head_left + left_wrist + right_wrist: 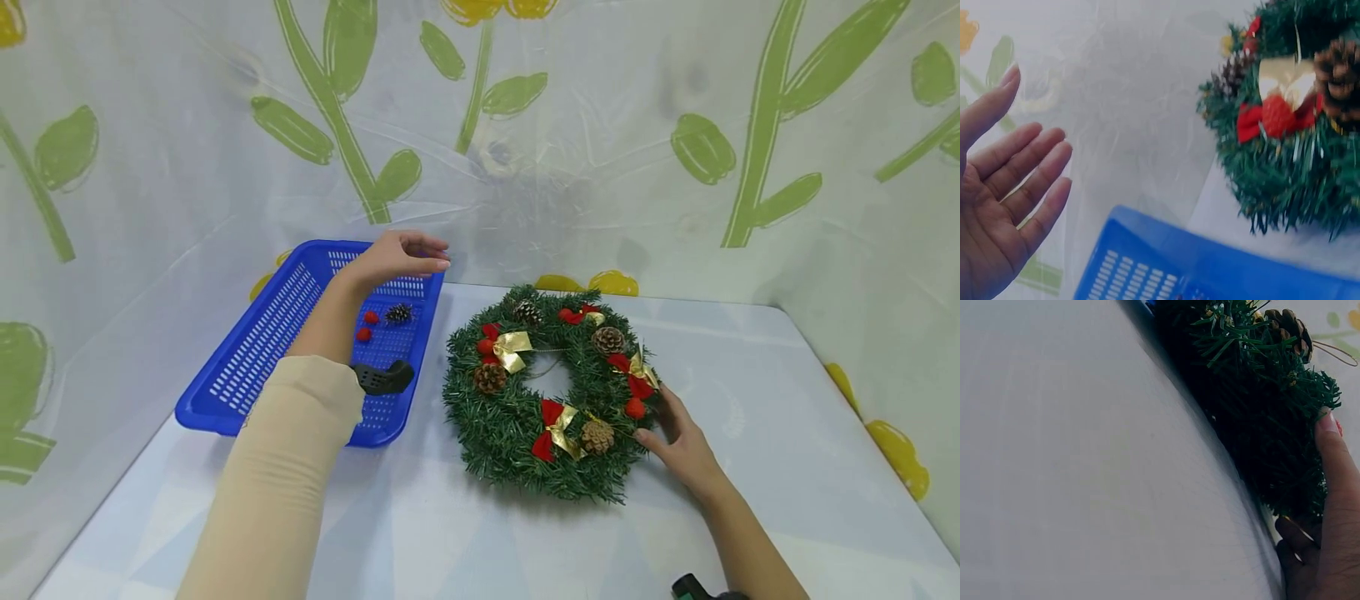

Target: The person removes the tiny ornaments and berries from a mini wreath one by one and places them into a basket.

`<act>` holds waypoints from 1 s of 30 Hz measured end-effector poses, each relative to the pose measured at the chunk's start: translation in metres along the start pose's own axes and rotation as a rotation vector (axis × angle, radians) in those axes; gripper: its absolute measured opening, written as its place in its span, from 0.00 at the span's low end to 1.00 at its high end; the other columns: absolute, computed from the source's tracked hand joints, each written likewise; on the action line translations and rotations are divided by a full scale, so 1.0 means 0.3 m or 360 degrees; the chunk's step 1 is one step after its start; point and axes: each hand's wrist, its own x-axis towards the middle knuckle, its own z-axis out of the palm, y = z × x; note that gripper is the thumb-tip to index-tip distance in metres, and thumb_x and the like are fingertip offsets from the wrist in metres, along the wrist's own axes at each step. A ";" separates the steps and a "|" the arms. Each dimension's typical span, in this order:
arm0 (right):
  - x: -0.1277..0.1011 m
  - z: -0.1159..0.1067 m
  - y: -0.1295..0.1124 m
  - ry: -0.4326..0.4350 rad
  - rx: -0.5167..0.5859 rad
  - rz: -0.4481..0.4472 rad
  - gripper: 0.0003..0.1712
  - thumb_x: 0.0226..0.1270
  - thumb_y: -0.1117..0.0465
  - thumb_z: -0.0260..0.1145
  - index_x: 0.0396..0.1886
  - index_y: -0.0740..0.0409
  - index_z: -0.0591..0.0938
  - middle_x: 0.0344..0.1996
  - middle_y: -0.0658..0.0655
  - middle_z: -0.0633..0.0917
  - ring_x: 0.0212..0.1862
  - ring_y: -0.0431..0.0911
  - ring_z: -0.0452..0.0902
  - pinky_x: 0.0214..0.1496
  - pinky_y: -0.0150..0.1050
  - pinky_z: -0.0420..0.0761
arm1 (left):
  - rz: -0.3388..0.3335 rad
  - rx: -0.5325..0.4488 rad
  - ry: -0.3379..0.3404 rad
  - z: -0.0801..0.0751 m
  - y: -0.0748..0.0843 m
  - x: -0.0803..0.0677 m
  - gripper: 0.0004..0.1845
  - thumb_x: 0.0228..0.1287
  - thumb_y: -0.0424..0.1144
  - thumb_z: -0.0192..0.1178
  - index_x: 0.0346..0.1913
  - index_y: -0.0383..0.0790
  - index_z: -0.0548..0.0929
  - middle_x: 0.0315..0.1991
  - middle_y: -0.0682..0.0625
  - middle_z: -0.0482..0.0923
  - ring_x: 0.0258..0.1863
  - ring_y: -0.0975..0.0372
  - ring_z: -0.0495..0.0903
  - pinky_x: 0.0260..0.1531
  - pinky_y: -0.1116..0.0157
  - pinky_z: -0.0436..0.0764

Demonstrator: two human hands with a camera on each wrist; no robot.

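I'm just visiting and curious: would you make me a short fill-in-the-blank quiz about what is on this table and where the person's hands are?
1. The wreath lies flat on the white ____.
2. The left hand hovers, fingers straight, over the ____ basket.
3. The right hand touches the outer edge of the ____.
4. Inside the basket lie two small red berries and one dark pine ____.

Missing words: table; blue; wreath; cone
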 end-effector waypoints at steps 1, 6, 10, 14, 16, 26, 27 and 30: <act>0.000 -0.001 0.001 0.0000 -0.0001 -0.0004 0.48 0.66 0.64 0.61 0.74 0.67 0.42 0.68 0.80 0.52 0.67 0.75 0.48 0.54 0.09 0.53 | 0.0012 -0.0004 0.0002 0.008 0.006 0.000 0.26 0.61 0.41 0.63 0.61 0.37 0.74 0.57 0.40 0.75 0.56 0.50 0.75 0.59 0.52 0.72; 0.003 -0.003 0.009 -0.0004 -0.0011 0.0001 0.48 0.66 0.64 0.62 0.74 0.66 0.42 0.68 0.79 0.52 0.67 0.74 0.49 0.53 0.08 0.53 | 0.0057 0.0027 -0.0002 0.048 0.024 -0.001 0.25 0.61 0.42 0.62 0.60 0.38 0.75 0.56 0.41 0.76 0.55 0.53 0.75 0.60 0.51 0.70; 0.003 0.000 0.014 -0.0011 -0.0002 0.0010 0.48 0.66 0.64 0.62 0.74 0.66 0.42 0.68 0.79 0.52 0.68 0.73 0.48 0.53 0.08 0.53 | 0.0089 -0.0016 -0.0041 0.085 0.034 0.002 0.25 0.62 0.41 0.61 0.61 0.37 0.75 0.56 0.40 0.76 0.55 0.51 0.75 0.58 0.54 0.73; 0.000 0.002 0.018 -0.0004 -0.0003 0.0006 0.48 0.66 0.64 0.62 0.74 0.67 0.42 0.68 0.80 0.52 0.68 0.74 0.48 0.53 0.08 0.52 | 0.0097 -0.0063 -0.0078 0.124 0.053 0.003 0.25 0.62 0.40 0.62 0.61 0.37 0.75 0.57 0.41 0.76 0.54 0.53 0.76 0.56 0.58 0.75; -0.001 0.003 0.020 -0.0001 0.0002 0.0003 0.48 0.66 0.64 0.61 0.74 0.67 0.42 0.68 0.80 0.52 0.68 0.74 0.48 0.53 0.08 0.52 | 0.0105 -0.0041 -0.0092 0.140 0.065 0.003 0.25 0.62 0.41 0.62 0.61 0.38 0.75 0.56 0.42 0.76 0.54 0.54 0.76 0.56 0.58 0.75; -0.009 0.000 0.023 0.0003 -0.0007 -0.0013 0.48 0.65 0.64 0.62 0.74 0.67 0.42 0.68 0.80 0.52 0.67 0.75 0.49 0.53 0.08 0.53 | 0.0227 -0.0038 -0.0153 0.207 0.131 -0.015 0.24 0.62 0.41 0.62 0.61 0.40 0.75 0.55 0.45 0.78 0.55 0.57 0.75 0.58 0.57 0.72; -0.009 0.000 0.022 0.0004 -0.0010 -0.0015 0.48 0.65 0.64 0.62 0.74 0.67 0.42 0.68 0.80 0.52 0.67 0.75 0.49 0.53 0.08 0.53 | 0.0249 -0.0071 -0.0169 0.216 0.136 -0.018 0.24 0.62 0.40 0.62 0.60 0.40 0.75 0.55 0.45 0.78 0.55 0.57 0.75 0.58 0.58 0.72; -0.010 0.002 0.019 0.0000 -0.0003 -0.0022 0.48 0.65 0.64 0.62 0.74 0.68 0.42 0.67 0.80 0.52 0.66 0.75 0.49 0.53 0.09 0.53 | 0.0317 -0.0152 -0.0224 0.247 0.146 -0.024 0.23 0.62 0.38 0.62 0.60 0.39 0.75 0.55 0.45 0.78 0.54 0.57 0.76 0.57 0.59 0.74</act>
